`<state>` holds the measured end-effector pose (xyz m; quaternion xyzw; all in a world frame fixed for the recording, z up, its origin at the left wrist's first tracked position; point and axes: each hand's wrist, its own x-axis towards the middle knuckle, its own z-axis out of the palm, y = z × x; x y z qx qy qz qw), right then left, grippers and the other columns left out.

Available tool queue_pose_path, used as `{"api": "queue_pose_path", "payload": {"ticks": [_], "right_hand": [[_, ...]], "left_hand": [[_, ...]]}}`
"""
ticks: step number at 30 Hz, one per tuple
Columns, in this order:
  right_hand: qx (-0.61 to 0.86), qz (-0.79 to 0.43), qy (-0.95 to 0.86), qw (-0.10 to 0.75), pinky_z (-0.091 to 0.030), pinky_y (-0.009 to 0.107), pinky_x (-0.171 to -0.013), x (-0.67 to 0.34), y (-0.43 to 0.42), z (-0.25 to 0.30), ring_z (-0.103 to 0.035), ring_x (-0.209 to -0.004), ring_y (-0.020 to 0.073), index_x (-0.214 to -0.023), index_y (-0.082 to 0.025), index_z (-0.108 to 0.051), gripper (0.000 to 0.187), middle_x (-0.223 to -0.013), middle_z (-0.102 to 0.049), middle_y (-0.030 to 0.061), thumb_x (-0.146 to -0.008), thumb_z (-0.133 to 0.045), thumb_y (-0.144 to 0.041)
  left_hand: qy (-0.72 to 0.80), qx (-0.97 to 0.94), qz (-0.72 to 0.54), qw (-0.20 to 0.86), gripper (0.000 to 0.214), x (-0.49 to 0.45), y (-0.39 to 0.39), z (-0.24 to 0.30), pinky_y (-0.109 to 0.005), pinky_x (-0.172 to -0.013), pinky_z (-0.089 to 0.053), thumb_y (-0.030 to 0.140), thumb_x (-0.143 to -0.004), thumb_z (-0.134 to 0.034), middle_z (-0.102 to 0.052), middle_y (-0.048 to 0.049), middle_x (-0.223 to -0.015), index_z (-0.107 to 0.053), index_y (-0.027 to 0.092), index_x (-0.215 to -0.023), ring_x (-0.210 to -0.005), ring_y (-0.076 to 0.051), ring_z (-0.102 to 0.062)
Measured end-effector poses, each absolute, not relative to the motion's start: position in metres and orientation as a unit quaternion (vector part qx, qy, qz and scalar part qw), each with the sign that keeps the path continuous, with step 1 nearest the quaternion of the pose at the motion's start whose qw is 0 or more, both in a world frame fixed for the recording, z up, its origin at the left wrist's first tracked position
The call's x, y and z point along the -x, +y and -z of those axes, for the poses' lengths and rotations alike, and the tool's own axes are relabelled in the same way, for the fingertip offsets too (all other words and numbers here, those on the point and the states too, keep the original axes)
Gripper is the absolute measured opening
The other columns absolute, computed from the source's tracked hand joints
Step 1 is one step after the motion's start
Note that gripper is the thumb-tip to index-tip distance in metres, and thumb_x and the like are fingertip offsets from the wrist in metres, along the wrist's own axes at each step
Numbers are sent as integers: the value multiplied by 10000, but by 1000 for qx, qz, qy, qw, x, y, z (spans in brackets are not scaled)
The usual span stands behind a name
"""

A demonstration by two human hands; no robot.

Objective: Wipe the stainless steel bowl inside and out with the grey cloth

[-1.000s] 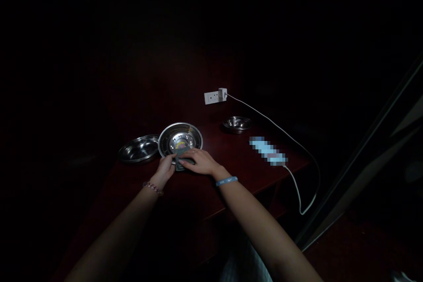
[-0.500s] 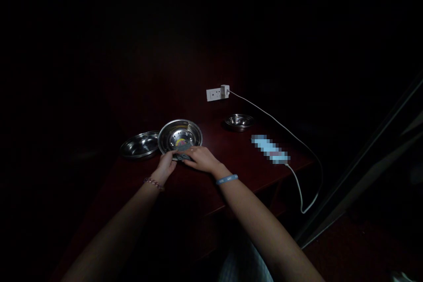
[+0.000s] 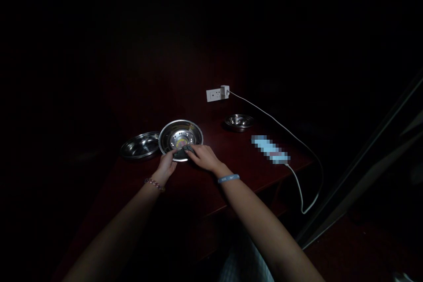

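Observation:
A shiny metal bowl (image 3: 181,127) with a yellow and pink round label inside is tipped toward me above the dark red table. My left hand (image 3: 167,164) grips its near rim, thumb on the inner side. In my right hand (image 3: 203,157) is a dark grey cloth (image 3: 185,151), pressed to the inside of the bowl close to the label. The fingers of that hand are closed on the cloth. Left of the bowl, and partly behind it, lies another wide metal bowl (image 3: 140,146).
Smaller metal bowls (image 3: 239,121) seem stacked at the back of the table (image 3: 211,189). A blurred-out light blue object (image 3: 270,149) lies at right, its white cable (image 3: 277,121) running to a charger (image 3: 225,91) in a wall socket (image 3: 213,94). The surroundings are very dark.
My right hand has shifted slightly along the bowl's inner side with the cloth, which now looks more bunched. The label shows a little differently; my left hand stays at the rim.

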<state>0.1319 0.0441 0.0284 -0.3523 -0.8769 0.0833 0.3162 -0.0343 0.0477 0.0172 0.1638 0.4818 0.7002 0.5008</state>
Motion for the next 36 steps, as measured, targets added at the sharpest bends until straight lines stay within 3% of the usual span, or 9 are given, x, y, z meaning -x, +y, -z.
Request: {"api": "queue_pose_path", "payload": {"ticks": [6, 10, 12, 16, 21, 25, 27, 32, 36], "right_hand": [[425, -127, -744, 500, -544, 363, -1010, -136, 58, -26, -702, -1099, 252, -1140, -200, -743, 375, -1174, -760, 109, -1115, -432, -409], [510, -105, -656, 547, -524, 426, -1075, -146, 78, -14, -623, -1171, 284, -1075, -236, -750, 370, -1171, -694, 128, -1093, -439, -435], [518, -131, -625, 570, -536, 430, -1048, -148, 87, -8, -645, -1119, 285, -1038, -234, -741, 351, -1094, -704, 128, -1077, -456, -436], [538, -208, -555, 599, -527, 357, -1027, -148, 93, -4, -693, -1136, 245, -1208, -208, -694, 305, -1199, -753, 111, -1046, -501, -381], [607, -233, -526, 548, -496, 415, -1076, -147, 80, -14, -642, -1256, 286, -1456, -183, -549, 474, -1379, -685, 158, -1023, -502, -367], [620, -107, -582, 514, -401, 506, -1168, -142, 62, -23, -515, -1382, 344, -1561, -148, -436, 634, -1514, -556, 211, -975, -564, -353], [613, -63, -614, 493, -376, 506, -1180, -139, 54, -28, -496, -1389, 344, -1530, -151, -472, 595, -1526, -535, 208, -970, -570, -326], [594, -88, -691, 403, -474, 368, -1023, -138, 44, -39, -609, -1219, 279, -1244, -177, -655, 296, -1295, -697, 141, -1009, -524, -298], [631, -122, -687, 338, -511, 326, -886, -143, 41, -48, -720, -1038, 246, -1169, -207, -717, 346, -1113, -788, 96, -1054, -495, -445]], "left_hand": [[445, -149, -717, 516, 186, 34, 47, -18, -216, -753, -605, -10, -897, -615, -768, -44, -790, -738, 130, -911, -728, -129, -727], [437, -136, -712, 533, 139, 33, 43, -22, -201, -713, -606, 44, -965, -606, -769, -42, -796, -723, 117, -945, -688, -113, -726], [435, -144, -711, 533, 125, 31, 41, -24, -192, -702, -608, 50, -970, -615, -773, -36, -794, -722, 115, -966, -682, -111, -731], [432, -155, -711, 533, 160, 28, 37, -27, -171, -660, -603, 21, -964, -608, -773, -17, -766, -727, 114, -1016, -653, -102, -732], [430, -135, -712, 538, 225, 26, 36, -30, -178, -657, -610, 25, -962, -605, -775, -17, -768, -732, 116, -1123, -639, -106, -733], [434, -136, -713, 534, 246, 25, 36, -31, -189, -690, -615, 20, -954, -610, -791, -34, -809, -742, 113, -1140, -664, -114, -738], [435, -142, -715, 529, 257, 25, 36, -30, -203, -722, -622, 21, -943, -627, -808, -51, -860, -748, 113, -1150, -706, -127, -752], [436, -160, -718, 519, 246, 25, 37, -26, -233, -816, -628, 33, -939, -643, -820, -59, -914, -756, 126, -1136, -784, -141, -772], [430, -165, -726, 511, 215, 25, 38, -24, -245, -864, -624, 26, -945, -624, -808, -50, -881, -755, 125, -1084, -771, -130, -763]]}}
